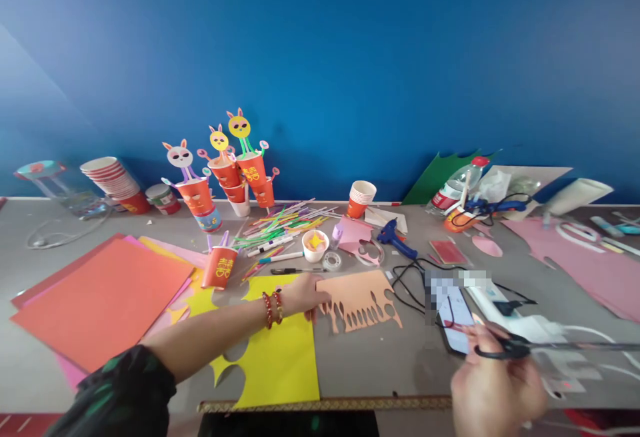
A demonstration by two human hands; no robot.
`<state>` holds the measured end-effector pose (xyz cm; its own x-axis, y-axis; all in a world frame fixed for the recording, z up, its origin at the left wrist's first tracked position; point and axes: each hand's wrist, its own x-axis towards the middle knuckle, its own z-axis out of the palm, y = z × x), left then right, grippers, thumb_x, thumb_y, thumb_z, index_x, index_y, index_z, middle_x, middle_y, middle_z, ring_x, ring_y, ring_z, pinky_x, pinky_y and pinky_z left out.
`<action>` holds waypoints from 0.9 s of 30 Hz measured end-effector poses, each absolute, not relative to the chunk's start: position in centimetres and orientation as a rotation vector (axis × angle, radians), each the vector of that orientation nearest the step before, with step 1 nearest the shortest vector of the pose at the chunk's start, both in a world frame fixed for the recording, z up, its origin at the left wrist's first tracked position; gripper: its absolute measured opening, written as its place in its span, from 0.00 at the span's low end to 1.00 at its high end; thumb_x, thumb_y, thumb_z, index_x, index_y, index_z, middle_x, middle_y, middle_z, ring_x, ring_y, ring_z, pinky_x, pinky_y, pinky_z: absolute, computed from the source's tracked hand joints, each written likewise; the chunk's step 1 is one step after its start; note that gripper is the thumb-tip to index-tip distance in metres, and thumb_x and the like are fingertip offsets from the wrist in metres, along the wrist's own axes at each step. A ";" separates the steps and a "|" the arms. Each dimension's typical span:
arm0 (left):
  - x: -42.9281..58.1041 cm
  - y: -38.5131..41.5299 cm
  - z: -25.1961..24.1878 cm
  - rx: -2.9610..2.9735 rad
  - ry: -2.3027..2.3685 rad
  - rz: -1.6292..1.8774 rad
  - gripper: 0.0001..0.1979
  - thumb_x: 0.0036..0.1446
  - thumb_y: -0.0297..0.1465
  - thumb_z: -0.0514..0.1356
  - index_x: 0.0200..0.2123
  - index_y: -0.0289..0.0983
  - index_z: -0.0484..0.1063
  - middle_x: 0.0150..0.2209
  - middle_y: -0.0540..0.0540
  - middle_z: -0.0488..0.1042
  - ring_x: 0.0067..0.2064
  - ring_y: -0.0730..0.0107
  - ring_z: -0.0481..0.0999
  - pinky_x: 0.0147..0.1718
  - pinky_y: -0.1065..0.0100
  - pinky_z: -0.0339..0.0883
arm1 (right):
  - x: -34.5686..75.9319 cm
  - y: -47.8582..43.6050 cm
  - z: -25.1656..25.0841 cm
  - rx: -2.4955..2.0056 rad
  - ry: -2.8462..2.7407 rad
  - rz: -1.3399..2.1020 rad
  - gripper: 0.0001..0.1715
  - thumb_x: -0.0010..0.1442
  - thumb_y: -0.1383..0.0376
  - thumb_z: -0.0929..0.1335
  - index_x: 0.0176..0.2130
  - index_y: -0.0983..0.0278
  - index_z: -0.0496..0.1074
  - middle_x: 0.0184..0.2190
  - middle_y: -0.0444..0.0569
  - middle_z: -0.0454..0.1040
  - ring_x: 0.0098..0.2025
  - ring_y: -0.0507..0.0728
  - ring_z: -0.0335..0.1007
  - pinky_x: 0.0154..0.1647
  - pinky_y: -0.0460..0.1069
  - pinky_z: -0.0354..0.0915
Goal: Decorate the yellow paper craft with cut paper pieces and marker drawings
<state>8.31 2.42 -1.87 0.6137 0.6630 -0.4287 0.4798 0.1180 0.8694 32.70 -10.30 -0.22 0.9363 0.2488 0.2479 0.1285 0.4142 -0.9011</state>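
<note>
My left hand (303, 292), wearing a red bead bracelet, pinches the left edge of a peach paper sheet (360, 294). That sheet's lower side is cut into ragged, curved strips. Beneath my left wrist lies a yellow sheet (283, 364) with rounded cut-outs along its left side. Black-handled scissors (515, 346) are in my right hand (495, 377), their blades pointing right and blurred. Right by that hand is a phone (453, 320) with a lit screen.
Orange and red sheets (105, 297) are stacked at left. Paper-cup rabbit figures (250, 170) stand behind colored sticks (280, 224). A blue glue gun (397, 238) lies mid-table. At right are a power strip (493, 304), cables and pink sheets (585, 264). A plastic bottle (457, 187) stands behind.
</note>
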 end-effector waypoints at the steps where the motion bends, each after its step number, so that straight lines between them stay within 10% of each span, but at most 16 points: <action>1: 8.4 2.7 -1.9 1.571 1.004 0.158 0.07 0.55 0.34 0.59 0.31 0.36 0.70 0.24 0.45 0.78 0.15 0.68 0.74 0.15 0.72 0.64 | 32.9 -10.3 -0.1 -1.151 -0.375 0.053 0.09 0.43 0.69 0.76 0.26 0.64 0.74 0.28 0.42 0.72 0.30 0.53 0.67 0.39 0.52 0.67; 9: 6.8 2.4 0.5 2.029 1.221 0.367 0.25 0.58 0.39 0.62 0.57 0.36 0.67 0.38 0.38 0.78 0.43 0.46 0.79 0.39 0.57 0.70 | 26.8 -8.5 -1.2 -1.165 -0.379 0.924 0.17 0.37 0.62 0.81 0.27 0.65 0.77 0.30 0.46 0.75 0.28 0.54 0.69 0.31 0.50 0.68; 14: 3.3 0.2 2.1 2.107 1.041 0.739 0.10 0.63 0.33 0.57 0.46 0.38 0.72 0.41 0.44 0.75 0.32 0.69 0.75 0.33 0.68 0.69 | 22.2 -7.1 -0.8 -1.069 -0.485 1.224 0.14 0.42 0.61 0.80 0.28 0.64 0.78 0.31 0.46 0.74 0.30 0.54 0.68 0.33 0.49 0.67; 27: 1.3 -1.0 1.8 1.422 0.791 1.044 0.08 0.61 0.33 0.60 0.32 0.36 0.67 0.30 0.48 0.69 0.32 0.71 0.70 0.33 0.69 0.64 | 17.7 -3.7 -1.2 -1.043 -0.838 1.427 0.13 0.53 0.57 0.76 0.34 0.64 0.77 0.32 0.46 0.73 0.34 0.55 0.66 0.38 0.49 0.63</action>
<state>1.34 -0.95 1.76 0.3780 0.9126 0.1558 -0.0976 -0.1280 0.9870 17.68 -3.75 -1.24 0.0151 0.9903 -0.1379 -0.3617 -0.1232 -0.9241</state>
